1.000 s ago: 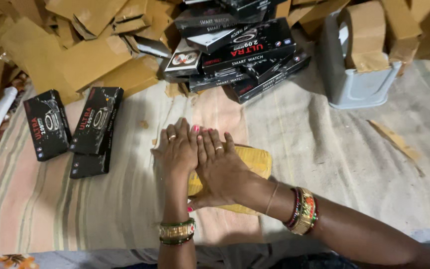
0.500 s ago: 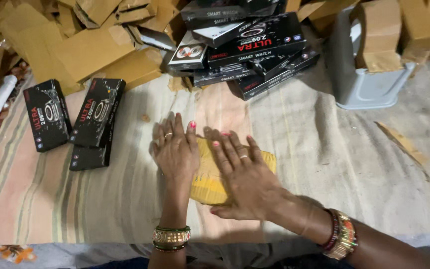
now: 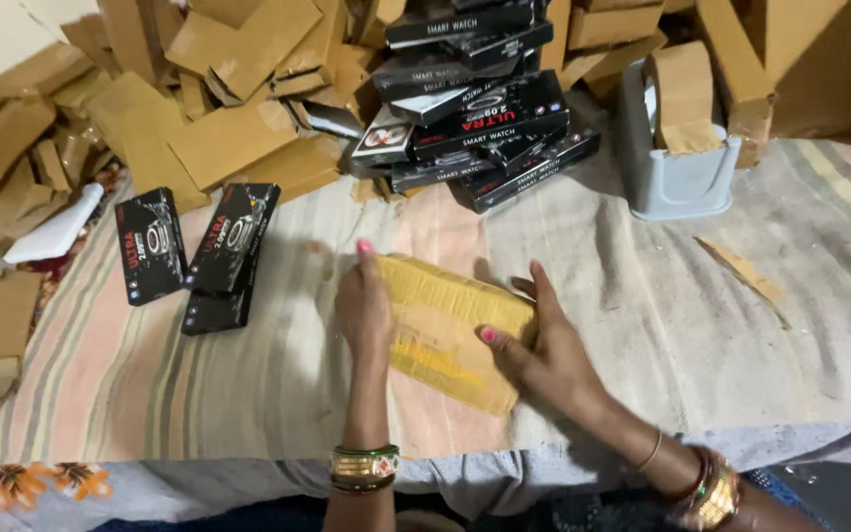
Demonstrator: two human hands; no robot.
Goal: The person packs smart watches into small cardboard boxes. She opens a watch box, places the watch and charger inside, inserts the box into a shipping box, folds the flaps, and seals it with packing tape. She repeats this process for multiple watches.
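Across the whole lower part of the view spreads a striped cloth [image 3: 150,384], pale with pink and grey bands, wrinkled toward the right. Behind it, along the top and left, lies a heap of flattened brown cardboard boxes [image 3: 219,118]. Just right of that heap stands a stack of black product boxes [image 3: 480,108], piled unevenly and leaning at different angles. Farther right sits a grey plastic bin [image 3: 677,172] with brown cardboard pieces standing in it.

On the cloth to the left lie three black boxes [image 3: 214,251], one apart and two overlapping, well away from the hands. A white packet [image 3: 56,227] rests at the cloth's left edge.

Near the middle of the cloth lies a yellow padded envelope [image 3: 445,330], flat and turned at a slant. The left hand [image 3: 364,305] presses on its left edge, fingers straight and together, flat rather than gripping. The right hand [image 3: 544,350] clasps its right end, thumb on top and fingers curled around the far edge.

A torn cardboard scrap [image 3: 741,271] lies alone on the cloth at right. Bangles [image 3: 364,465] circle the left wrist.
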